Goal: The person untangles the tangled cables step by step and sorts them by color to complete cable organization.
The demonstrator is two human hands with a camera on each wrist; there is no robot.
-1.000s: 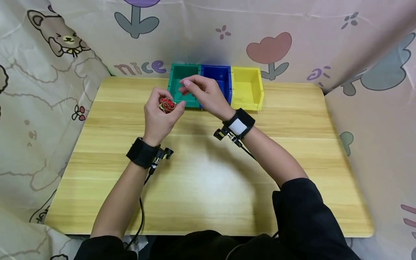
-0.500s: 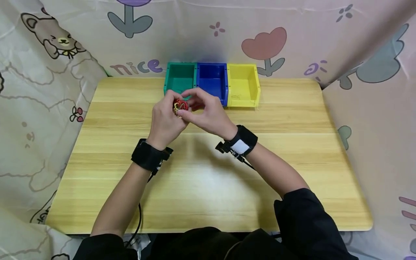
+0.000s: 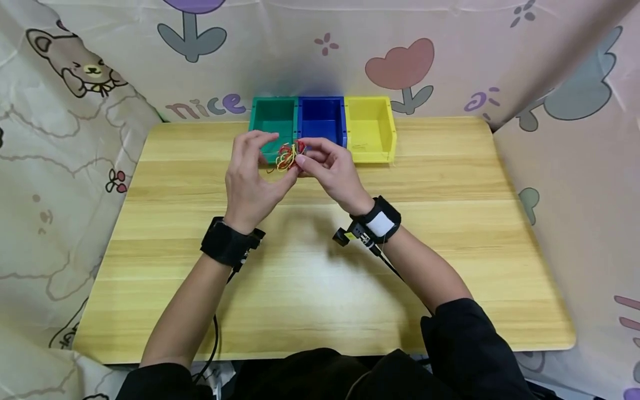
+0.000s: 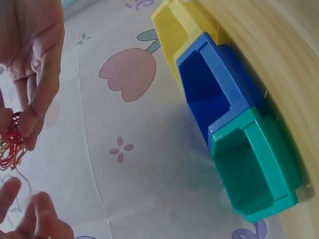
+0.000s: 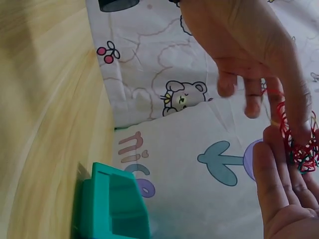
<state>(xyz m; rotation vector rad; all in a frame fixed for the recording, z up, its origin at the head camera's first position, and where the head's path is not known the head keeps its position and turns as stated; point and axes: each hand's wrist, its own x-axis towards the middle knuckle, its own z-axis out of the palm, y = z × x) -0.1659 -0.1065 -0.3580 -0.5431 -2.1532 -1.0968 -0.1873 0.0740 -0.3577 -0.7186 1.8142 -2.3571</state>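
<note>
A tangled bunch of thin red, yellow and green loops (image 3: 286,156), resembling rubber bands, is held up in front of the bins. My right hand (image 3: 337,175) pinches it between thumb and fingertips. Around its other side, my left hand (image 3: 250,178) spreads its fingers, with the thumb just below the bunch; whether that thumb touches it I cannot tell. In the left wrist view a loose strand hangs from the bunch (image 4: 11,149), apart from the left fingertips (image 4: 42,209). The right wrist view shows the bunch (image 5: 305,154) partly covered by a blurred finger or thumb.
A green bin (image 3: 251,119), a blue bin (image 3: 345,125) and a yellow bin (image 3: 392,133) stand side by side at the back of the wooden table (image 3: 320,278). Some thin yellow loops (image 3: 367,148) lie in the yellow bin. A printed curtain (image 3: 280,44) surrounds the table.
My right hand has come over from above the green bin and taken hold of the bunch. The left hand has moved right and its fingers have opened from around the bunch.
</note>
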